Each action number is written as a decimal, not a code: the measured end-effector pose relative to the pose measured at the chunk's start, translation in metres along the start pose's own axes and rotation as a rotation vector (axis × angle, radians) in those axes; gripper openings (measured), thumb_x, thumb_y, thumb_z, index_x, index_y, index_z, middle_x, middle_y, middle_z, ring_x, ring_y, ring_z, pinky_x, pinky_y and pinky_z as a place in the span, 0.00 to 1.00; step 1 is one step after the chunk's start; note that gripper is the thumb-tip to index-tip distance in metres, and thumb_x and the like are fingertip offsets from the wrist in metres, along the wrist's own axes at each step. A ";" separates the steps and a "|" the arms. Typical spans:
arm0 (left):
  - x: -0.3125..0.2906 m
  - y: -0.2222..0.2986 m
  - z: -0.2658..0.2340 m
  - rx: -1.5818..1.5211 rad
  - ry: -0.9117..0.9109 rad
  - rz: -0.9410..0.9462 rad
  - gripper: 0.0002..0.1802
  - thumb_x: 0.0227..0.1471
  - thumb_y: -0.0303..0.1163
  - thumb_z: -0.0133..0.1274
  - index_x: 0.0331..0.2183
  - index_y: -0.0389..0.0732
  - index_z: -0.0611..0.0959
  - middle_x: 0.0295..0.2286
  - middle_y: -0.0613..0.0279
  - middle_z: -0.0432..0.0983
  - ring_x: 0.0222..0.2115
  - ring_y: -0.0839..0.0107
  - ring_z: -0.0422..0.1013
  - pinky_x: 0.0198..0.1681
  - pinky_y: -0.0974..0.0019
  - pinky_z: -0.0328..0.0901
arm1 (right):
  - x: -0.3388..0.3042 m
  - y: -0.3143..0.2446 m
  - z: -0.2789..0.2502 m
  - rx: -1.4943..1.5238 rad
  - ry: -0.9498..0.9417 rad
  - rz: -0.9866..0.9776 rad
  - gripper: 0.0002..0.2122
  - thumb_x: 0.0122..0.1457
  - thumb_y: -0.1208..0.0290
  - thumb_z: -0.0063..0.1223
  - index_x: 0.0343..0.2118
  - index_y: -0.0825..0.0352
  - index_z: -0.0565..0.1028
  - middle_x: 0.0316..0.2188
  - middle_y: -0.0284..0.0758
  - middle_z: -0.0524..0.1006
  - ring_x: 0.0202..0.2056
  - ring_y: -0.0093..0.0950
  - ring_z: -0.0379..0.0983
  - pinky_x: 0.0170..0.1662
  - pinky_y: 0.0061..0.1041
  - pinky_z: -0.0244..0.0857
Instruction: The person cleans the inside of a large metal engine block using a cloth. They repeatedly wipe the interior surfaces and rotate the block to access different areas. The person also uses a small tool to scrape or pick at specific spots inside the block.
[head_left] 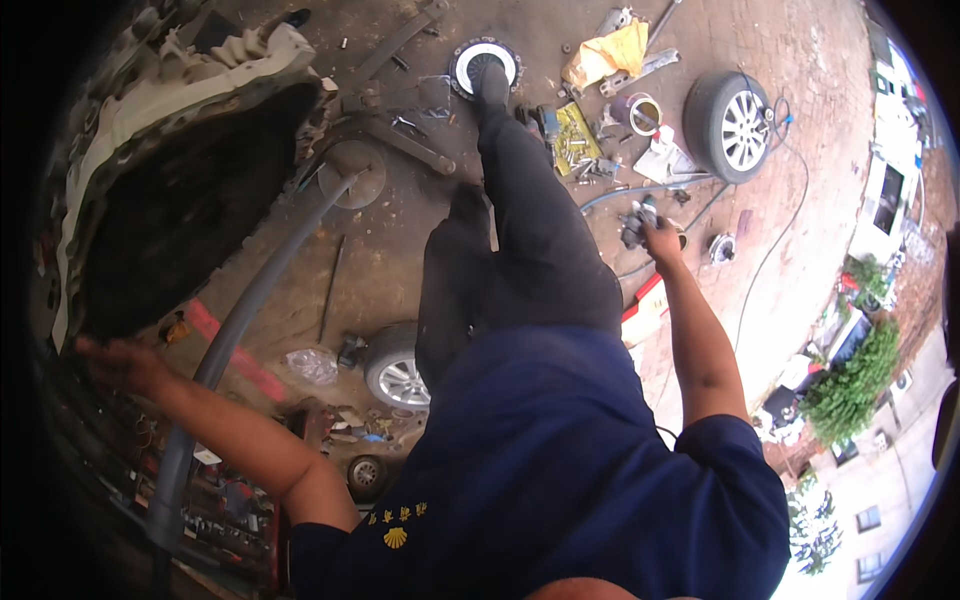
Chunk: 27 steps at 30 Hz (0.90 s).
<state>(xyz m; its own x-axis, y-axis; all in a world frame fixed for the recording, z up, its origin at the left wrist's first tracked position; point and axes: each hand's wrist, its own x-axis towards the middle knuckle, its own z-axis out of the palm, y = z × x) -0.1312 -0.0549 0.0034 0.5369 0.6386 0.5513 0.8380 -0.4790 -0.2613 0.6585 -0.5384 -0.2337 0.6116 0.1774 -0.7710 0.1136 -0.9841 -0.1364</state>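
My right hand is closed round a small grey, lumpy thing with a metallic look, held out to the right of my legs. Its kind I cannot make out. My left hand reaches out to the far left, smeared by motion, and its fingers cannot be read. It is close to the lower end of a pale vehicle body part with a big dark opening. Whether it touches that part I cannot tell.
A grey pole on a round base rises between my left arm and legs. Wheels lie at right and below. Round plate is by my foot. A yellow tray of small parts, a can and hoses lie around.
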 end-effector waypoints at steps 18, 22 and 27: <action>0.106 0.122 -0.032 -0.539 0.358 -1.304 0.40 0.67 0.56 0.45 0.57 0.24 0.72 0.57 0.42 0.70 0.55 0.60 0.67 0.65 0.61 0.55 | 0.041 -0.056 0.093 -0.164 -0.161 -0.196 0.28 0.54 0.55 0.64 0.53 0.71 0.77 0.46 0.53 0.81 0.48 0.45 0.79 0.53 0.39 0.71; 0.067 0.092 -0.038 -0.225 0.167 -1.138 0.37 0.67 0.54 0.46 0.57 0.26 0.74 0.58 0.44 0.70 0.54 0.61 0.68 0.62 0.61 0.58 | 0.042 -0.030 0.074 -0.106 -0.207 -0.102 0.27 0.54 0.61 0.61 0.54 0.73 0.76 0.45 0.52 0.81 0.46 0.44 0.80 0.52 0.39 0.71; -0.014 0.035 -0.026 -0.111 -0.007 -0.664 0.35 0.68 0.54 0.42 0.58 0.29 0.70 0.57 0.48 0.69 0.54 0.61 0.66 0.62 0.59 0.58 | 0.074 0.041 0.068 -0.184 -0.069 -0.188 0.28 0.53 0.62 0.59 0.55 0.75 0.75 0.46 0.54 0.81 0.48 0.48 0.79 0.52 0.41 0.70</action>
<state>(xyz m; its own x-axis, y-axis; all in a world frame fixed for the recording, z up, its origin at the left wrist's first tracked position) -0.1122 -0.0963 0.0075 -0.0878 0.8227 0.5616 0.9759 -0.0421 0.2142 0.6558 -0.5661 -0.3387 0.5120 0.3501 -0.7844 0.3647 -0.9154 -0.1706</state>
